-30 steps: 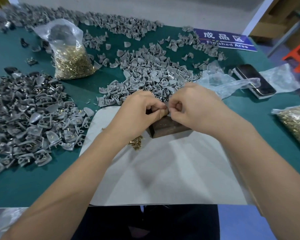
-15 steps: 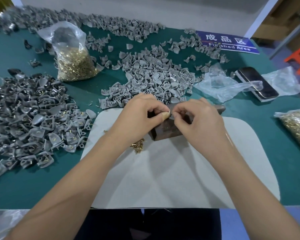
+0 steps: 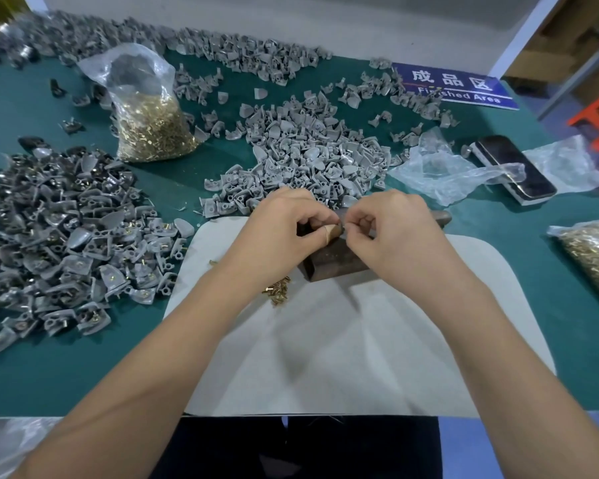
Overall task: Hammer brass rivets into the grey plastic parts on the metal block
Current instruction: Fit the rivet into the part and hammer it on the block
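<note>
Since the earlier frame, both hands have slid slightly back from the far pile and settled over the top of the metal block (image 3: 339, 261), the right hand (image 3: 395, 236) now lying lower so that a dark handle end (image 3: 441, 217) shows just beyond it. The left hand (image 3: 284, 233) is curled with its taped thumb tip (image 3: 332, 232) pinched against the forefinger, meeting the right hand's pinched fingertips (image 3: 351, 227) directly above the block. Something small and grey sits between the two pinches, probably one grey plastic part with a rivet being started in it; it is too hidden to say which hand holds what.

Just to the left of the grip and nearer the person, a little heap of loose brass rivets (image 3: 278, 292) lies on the white mat (image 3: 325, 357). Immediately beyond the grip lies the pile of unriveted parts (image 3: 301, 157), still large. Far to the left of the grip spreads the riveted pile (image 3: 59, 236), brass showing in many pieces. I judge the work well under way but nowhere near finished: a big stock remains, and this piece is not yet hammered.
</note>
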A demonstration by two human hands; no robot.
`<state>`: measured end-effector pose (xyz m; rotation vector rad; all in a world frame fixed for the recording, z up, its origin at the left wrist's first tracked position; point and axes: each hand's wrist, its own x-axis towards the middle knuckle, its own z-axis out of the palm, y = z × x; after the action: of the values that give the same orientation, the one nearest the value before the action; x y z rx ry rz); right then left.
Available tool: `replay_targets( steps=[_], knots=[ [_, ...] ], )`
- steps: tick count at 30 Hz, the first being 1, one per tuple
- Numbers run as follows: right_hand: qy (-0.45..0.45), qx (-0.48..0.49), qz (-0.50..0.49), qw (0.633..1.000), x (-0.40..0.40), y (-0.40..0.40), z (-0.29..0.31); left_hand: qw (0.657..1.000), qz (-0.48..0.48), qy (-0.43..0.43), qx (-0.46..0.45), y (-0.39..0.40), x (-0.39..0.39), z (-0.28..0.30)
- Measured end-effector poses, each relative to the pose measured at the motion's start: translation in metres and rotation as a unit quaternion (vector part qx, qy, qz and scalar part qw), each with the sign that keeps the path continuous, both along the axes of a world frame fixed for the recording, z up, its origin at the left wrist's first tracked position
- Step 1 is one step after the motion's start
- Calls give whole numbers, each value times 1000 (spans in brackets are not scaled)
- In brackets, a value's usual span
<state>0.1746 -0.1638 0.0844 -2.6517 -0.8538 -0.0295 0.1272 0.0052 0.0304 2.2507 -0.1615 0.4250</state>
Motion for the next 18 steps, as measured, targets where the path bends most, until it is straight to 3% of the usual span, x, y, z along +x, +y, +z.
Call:
replay_targets(
  steps=[5, 18],
  knots=[
    [22, 79, -7, 997, -3, -5, -5, 1000, -6, 3, 9, 0, -1, -1],
    [-29, 205, -40, 978, -9, -27, -24, 1000, 6, 4, 15, -1, 0, -5]
  ],
)
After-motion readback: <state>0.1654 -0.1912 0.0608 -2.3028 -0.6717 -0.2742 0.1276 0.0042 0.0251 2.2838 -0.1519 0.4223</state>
